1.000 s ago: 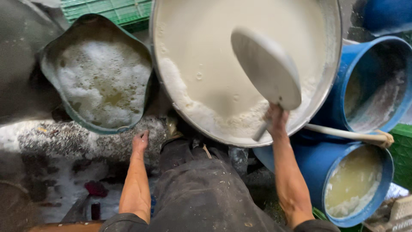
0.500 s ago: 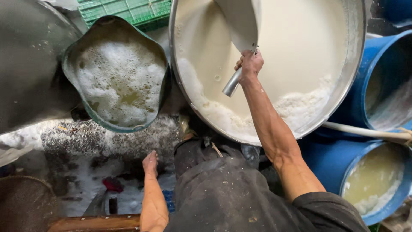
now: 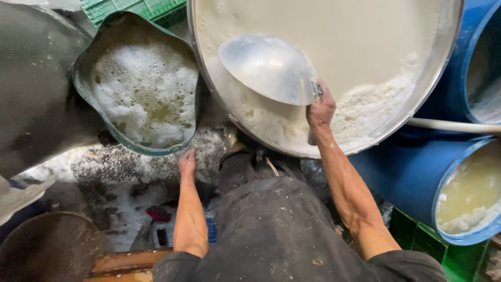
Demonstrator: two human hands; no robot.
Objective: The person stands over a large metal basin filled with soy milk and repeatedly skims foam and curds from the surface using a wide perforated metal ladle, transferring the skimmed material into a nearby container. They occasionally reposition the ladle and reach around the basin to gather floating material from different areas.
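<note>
A person leans over a wide steel vat (image 3: 443, 68) of milky white liquid, the right hand (image 3: 320, 110) closed around the short handle of a big metal ladle (image 3: 267, 68). The ladle's bowl hangs just above the liquid, near the vat's near-left rim, over a bank of white foam. The left hand (image 3: 187, 163) is open, fingers loosely spread, holding nothing; it rests on or just over a foam-spattered ledge (image 3: 130, 162) below a green tub (image 3: 83, 99) of frothy yellowish liquid.

The risks look plain. A full ladle swung fast could slop over the vat's rim, which lies just beside the tub's edge, so the two liquids might mix. The ledge appears wet and slick, and the bracing hand could slide. The ladle's handle looks short and wet, so the grip may slip under load.

Room is tight. The tub nearly touches the vat on the left. Two blue barrels (image 3: 469, 209) crowd the right, with a white hose (image 3: 449, 125) running between them along the vat's rim. A green crate (image 3: 130, 8) sits beyond the tub. The widest open space is over the vat's far side; the person's dark apron (image 3: 271, 230) presses close to the near rim.
</note>
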